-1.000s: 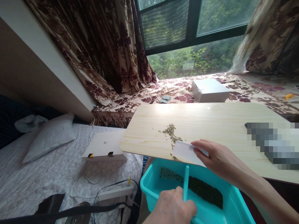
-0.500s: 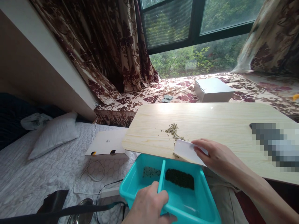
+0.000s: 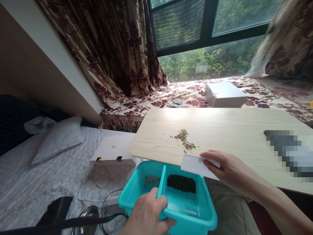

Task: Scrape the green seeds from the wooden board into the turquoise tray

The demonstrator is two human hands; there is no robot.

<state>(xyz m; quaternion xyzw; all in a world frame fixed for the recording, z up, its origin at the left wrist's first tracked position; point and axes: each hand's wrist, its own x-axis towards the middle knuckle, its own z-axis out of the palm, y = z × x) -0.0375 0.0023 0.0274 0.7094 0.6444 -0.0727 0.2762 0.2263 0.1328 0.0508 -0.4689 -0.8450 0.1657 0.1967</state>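
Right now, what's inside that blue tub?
The blue tub has scattered small seeds in its left side and a dark green heap in its right. The left hand covers part of the near end.

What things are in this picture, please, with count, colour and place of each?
Tabletop: 1, pale wood, centre right
Loose grains: many, greenish-brown, on tabletop
Blurred object: 1, grey, tabletop's right
Divided bin: 1, teal, below tabletop's near edge
Dark grains: many, blackish-green, bin's right compartment
Window: 1, dark-framed, top
Curtains: 2 sides, cream and maroon, flanking window
Boxes: 2, white, window seat and bed
Folded item: 1, grey-green, window seat
Pillow: 1, white, bed
Metal dish: 1, silver, bottom left
Flat scraper: 1, white, in right hand
Left hand: 1, bare, gripping bin
Right hand: 1, bare, near tabletop's edge
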